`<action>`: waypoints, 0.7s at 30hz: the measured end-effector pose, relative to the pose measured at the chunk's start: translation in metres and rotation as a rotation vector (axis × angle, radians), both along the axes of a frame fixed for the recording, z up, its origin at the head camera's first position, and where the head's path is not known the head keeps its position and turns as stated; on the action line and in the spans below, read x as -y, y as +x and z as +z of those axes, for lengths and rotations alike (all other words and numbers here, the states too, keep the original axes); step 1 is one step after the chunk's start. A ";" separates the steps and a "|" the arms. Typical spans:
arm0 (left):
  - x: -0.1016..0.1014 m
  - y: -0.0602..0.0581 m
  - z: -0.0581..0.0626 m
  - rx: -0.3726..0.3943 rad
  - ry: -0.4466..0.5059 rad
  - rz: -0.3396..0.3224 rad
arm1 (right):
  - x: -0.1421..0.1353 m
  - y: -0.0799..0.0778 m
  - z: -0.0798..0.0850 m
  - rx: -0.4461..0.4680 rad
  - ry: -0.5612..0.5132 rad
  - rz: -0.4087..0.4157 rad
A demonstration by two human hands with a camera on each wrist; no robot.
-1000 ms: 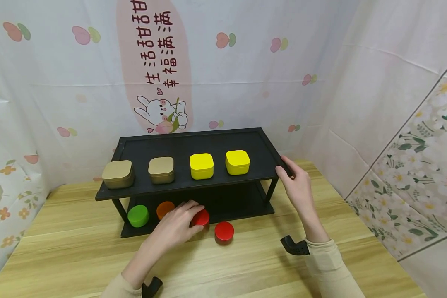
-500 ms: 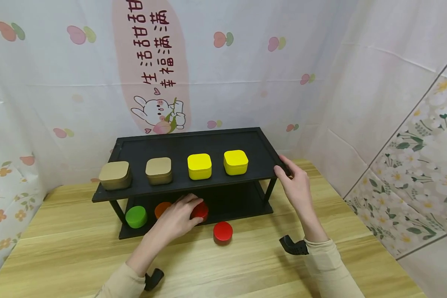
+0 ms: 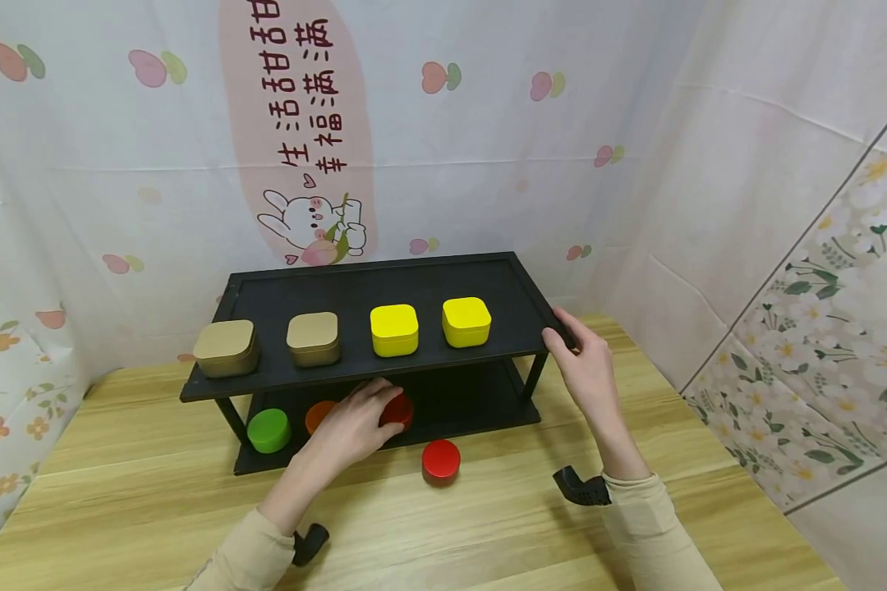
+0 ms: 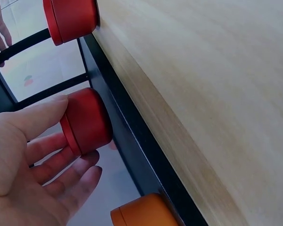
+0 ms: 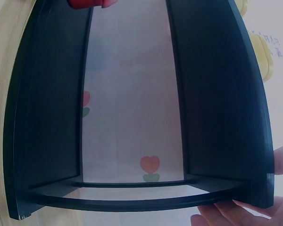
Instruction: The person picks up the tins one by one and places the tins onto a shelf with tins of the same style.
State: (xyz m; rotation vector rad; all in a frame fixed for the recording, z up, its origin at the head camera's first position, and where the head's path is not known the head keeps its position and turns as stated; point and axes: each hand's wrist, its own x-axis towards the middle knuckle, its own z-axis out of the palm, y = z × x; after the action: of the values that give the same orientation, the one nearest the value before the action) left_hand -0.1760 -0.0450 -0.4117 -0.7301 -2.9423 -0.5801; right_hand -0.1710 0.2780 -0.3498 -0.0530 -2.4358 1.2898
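My left hand [image 3: 351,427] holds a round red tin [image 4: 88,121] on the lower tier of a black two-tier shelf [image 3: 384,281]. In the left wrist view the thumb lies on the tin's lid edge, and the fingers curl round its far side. At the shelf's right end my right hand [image 3: 587,361] grips the top board's edge, thumb on one face and fingers on the other. A second round red tin [image 3: 440,463] stands on the table in front of the shelf. Left of my left hand sit an orange tin [image 3: 318,414], partly hidden, and a green tin [image 3: 269,431].
Along the top board's front stand two square gold tins [image 3: 314,339] and two square yellow tins [image 3: 466,322]. The shelf rests on a wooden table [image 3: 384,542]. Printed curtains [image 3: 488,164] hang behind and beside it.
My left hand has slid the red tin slightly back, deeper onto the lower tier. The right hand keeps its hold on the shelf. The head view has shifted a little.
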 end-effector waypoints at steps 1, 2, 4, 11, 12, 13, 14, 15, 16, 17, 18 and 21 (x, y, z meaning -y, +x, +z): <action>0.000 0.000 0.000 0.005 -0.003 0.002 | 0.000 0.000 0.000 0.001 0.000 0.000; -0.001 -0.001 0.000 0.009 -0.005 0.003 | 0.000 0.000 0.000 0.000 0.000 0.000; -0.001 -0.002 -0.001 0.011 -0.012 0.005 | 0.000 0.000 0.000 0.001 -0.002 0.001; -0.002 -0.005 -0.003 0.026 -0.027 0.007 | 0.000 0.000 0.000 0.002 -0.003 0.005; -0.002 -0.006 -0.003 0.026 -0.027 0.005 | 0.000 -0.001 0.000 0.001 -0.003 0.005; -0.002 -0.006 -0.004 0.029 -0.027 0.004 | 0.000 0.000 0.001 0.000 -0.005 0.005; -0.002 -0.006 -0.004 0.032 -0.025 0.003 | 0.000 -0.001 0.001 -0.001 -0.004 0.003; -0.003 -0.007 -0.004 0.037 -0.025 0.002 | 0.000 -0.001 0.001 -0.001 -0.005 0.003; -0.003 -0.007 -0.004 0.040 -0.024 0.001 | 0.000 -0.001 0.001 -0.001 -0.006 0.002; -0.003 -0.008 -0.004 0.043 -0.022 0.001 | 0.000 -0.001 0.001 -0.001 -0.006 0.002; -0.003 -0.008 -0.005 0.044 -0.021 0.000 | 0.000 -0.001 0.001 -0.001 -0.007 0.002; -0.004 -0.009 -0.005 0.058 -0.024 0.005 | -0.001 0.000 0.000 0.001 -0.009 0.002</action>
State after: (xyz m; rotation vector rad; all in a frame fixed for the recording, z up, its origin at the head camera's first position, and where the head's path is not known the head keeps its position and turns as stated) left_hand -0.1849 -0.0408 -0.4167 -0.7196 -3.0082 -0.5763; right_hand -0.1715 0.2787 -0.3494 -0.0534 -2.4318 1.3018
